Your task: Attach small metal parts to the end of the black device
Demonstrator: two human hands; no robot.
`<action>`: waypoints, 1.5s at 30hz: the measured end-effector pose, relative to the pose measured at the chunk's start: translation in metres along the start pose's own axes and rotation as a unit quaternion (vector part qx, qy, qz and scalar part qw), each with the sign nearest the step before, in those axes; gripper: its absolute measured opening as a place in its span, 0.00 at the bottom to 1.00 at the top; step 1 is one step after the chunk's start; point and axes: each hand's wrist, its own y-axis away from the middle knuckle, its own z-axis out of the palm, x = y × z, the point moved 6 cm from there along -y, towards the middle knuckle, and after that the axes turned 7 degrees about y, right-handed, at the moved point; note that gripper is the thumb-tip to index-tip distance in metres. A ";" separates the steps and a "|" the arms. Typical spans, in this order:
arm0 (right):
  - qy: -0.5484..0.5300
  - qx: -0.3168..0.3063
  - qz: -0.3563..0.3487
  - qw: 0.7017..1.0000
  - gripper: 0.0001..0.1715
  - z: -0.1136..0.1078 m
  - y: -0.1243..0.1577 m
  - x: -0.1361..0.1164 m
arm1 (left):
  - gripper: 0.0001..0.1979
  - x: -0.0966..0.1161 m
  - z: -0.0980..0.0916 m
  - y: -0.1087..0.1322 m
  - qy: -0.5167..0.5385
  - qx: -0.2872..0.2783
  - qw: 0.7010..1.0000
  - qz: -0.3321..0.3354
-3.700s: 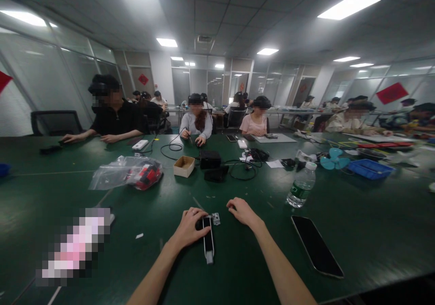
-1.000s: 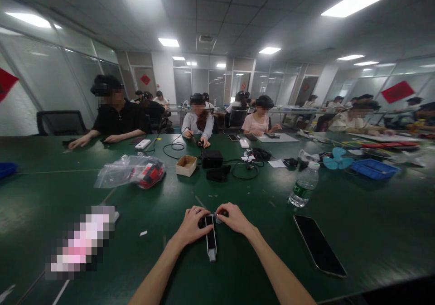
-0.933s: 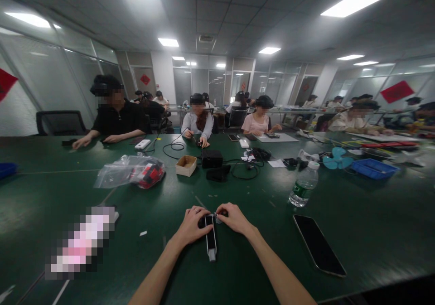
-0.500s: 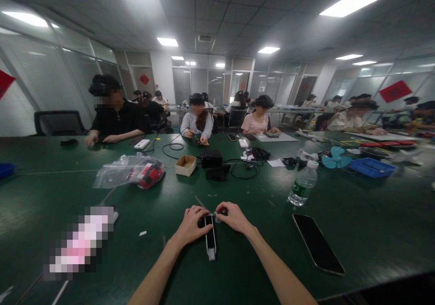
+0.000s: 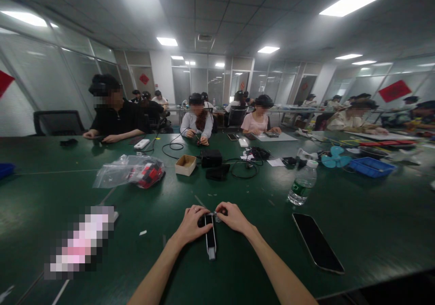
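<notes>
On the green table in front of me lies a slim, elongated device (image 5: 211, 239) with a black top face, white edges and a grey end piece towards me. My left hand (image 5: 193, 223) is closed around its far part, the thumb lying across the black face. At the far right corner of the device, my right hand (image 5: 233, 216) pinches a small shiny piece (image 5: 217, 217), possibly clear or metallic. Its exact kind is too small to make out, and my fingertips partly cover it.
To the right are a smartphone (image 5: 318, 243) and a water bottle (image 5: 302, 185). Ahead stand a small open box (image 5: 185, 166), a black box (image 5: 211, 158) and a plastic bag (image 5: 136, 171) with red and black contents. A blue tray (image 5: 372, 168) lies farther right. Several people sit opposite.
My hands and the device stay nearly in place, with only a slight shift of my right fingers. Across the table, the hand of the person in black has moved a little.
</notes>
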 end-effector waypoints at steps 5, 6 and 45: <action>0.008 0.003 -0.001 1.000 0.08 0.000 0.000 0.001 | 0.18 0.001 0.000 0.000 0.000 -0.006 1.000 -0.004; 0.010 0.003 -0.001 1.000 0.09 0.001 0.000 0.001 | 0.18 0.001 -0.001 0.000 -0.001 -0.006 1.000 -0.005; -0.004 0.004 0.001 1.000 0.08 0.003 -0.001 0.004 | 0.19 -0.005 0.003 0.000 0.000 -0.003 1.000 0.004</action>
